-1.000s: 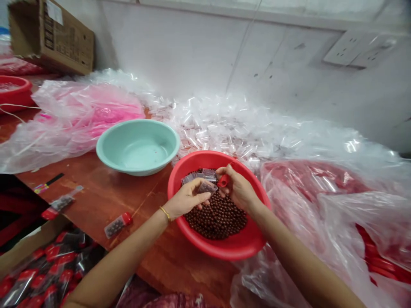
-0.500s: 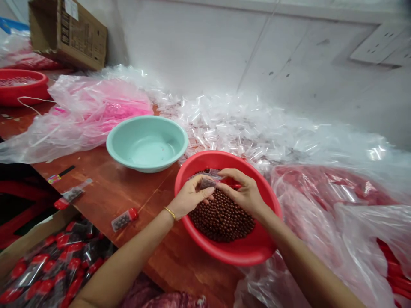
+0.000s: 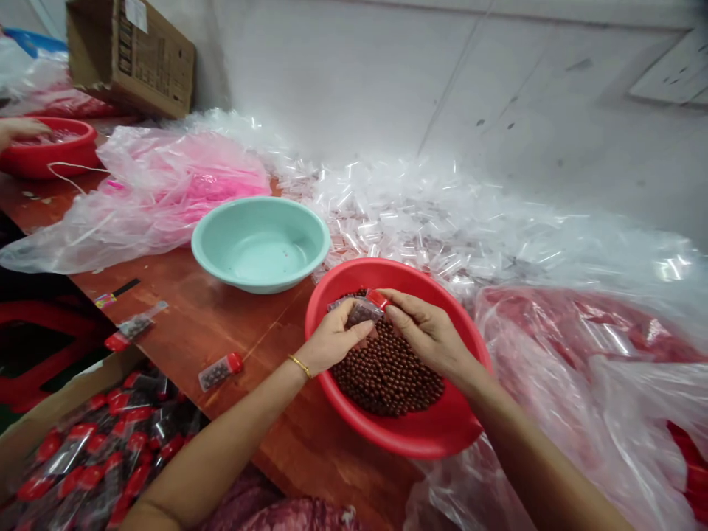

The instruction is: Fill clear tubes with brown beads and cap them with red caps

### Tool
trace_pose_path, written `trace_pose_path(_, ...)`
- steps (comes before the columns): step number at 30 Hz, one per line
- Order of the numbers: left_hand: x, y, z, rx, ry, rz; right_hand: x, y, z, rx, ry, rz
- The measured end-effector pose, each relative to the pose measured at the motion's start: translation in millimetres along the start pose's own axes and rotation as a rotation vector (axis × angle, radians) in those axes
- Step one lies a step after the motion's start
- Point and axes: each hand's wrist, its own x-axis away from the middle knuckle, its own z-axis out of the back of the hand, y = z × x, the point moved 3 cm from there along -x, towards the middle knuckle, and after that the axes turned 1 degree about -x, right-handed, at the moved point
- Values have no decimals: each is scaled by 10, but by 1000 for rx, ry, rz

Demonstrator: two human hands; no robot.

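Over the red basin (image 3: 398,441) my left hand (image 3: 335,338) is closed around a small clear plastic container (image 3: 365,311) filled with dark beads. My right hand (image 3: 425,328) pinches a red cap (image 3: 378,299) at the container's right end. Whether the cap is fully seated cannot be made out. Beneath both hands, round brown beads (image 3: 387,380) fill the bottom of the basin. To the left, a capped container (image 3: 220,371) of beads lies on the table (image 3: 265,413).
A pale green basin (image 3: 259,251) stands left of the red one. Clear empty containers (image 3: 409,214) are heaped along the wall. Plastic bags (image 3: 553,369) lie at right. Filled containers (image 3: 110,450) fill a box at lower left. Another person's hand (image 3: 25,130) reaches into a far red basin (image 3: 52,158).
My right hand has brought the red cap up to the container's end. Another person's hand has come into view at the far left. The view has shifted slightly.
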Motion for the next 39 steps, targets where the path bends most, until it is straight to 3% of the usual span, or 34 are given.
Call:
trace_pose_path(7,-11,-85,15,-135,79,-117,36,-7,-131,140,-22,118)
trace_pose_path(18,43,-49,-2,-433,105,-108,114,8,-91,272,-156,176)
trace_pose_path(25,54,1,-24,-594,132,-68,127,21,-85,345,-146,298)
trace_pose_path(29,49,-21,-22,-565,102,-73,176,17,-95,314,-144,360)
trace_pose_path(32,37,-47,-5,-543,100,-71,205,40,-99,242,-165,278)
trace_pose_path(35,19,-52,-8,-535,76,-40,228,93,-80,155,-161,107)
trace_pose_path(37,11,-33,-30,-524,33,-25,233,139,-59,72,-90,-11)
trace_pose_path(39,15,-3,-54,-552,5,-16,213,180,-50,-49,60,-120)
